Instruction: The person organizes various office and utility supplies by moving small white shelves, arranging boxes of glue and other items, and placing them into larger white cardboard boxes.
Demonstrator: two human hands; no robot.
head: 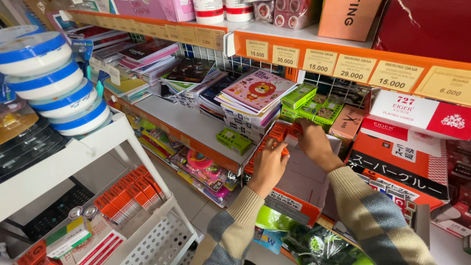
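Both hands reach into an orange-and-white display carton (294, 196) on the shelf, the left hand (269, 164) curled around what seems 1 small orange packet (274, 142), the right hand (314, 140) just beyond it pinching another orange packet (290, 131), green boxes (309, 103) stacked behind.

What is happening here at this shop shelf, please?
A person in a striped knit sweater works with both bare hands at an open cardboard display box on a shop shelf. The left hand and the right hand each grip small orange-red packets at the top of the box. Green small boxes and stacked children's books lie just behind, and a white plastic rack stands at the left.
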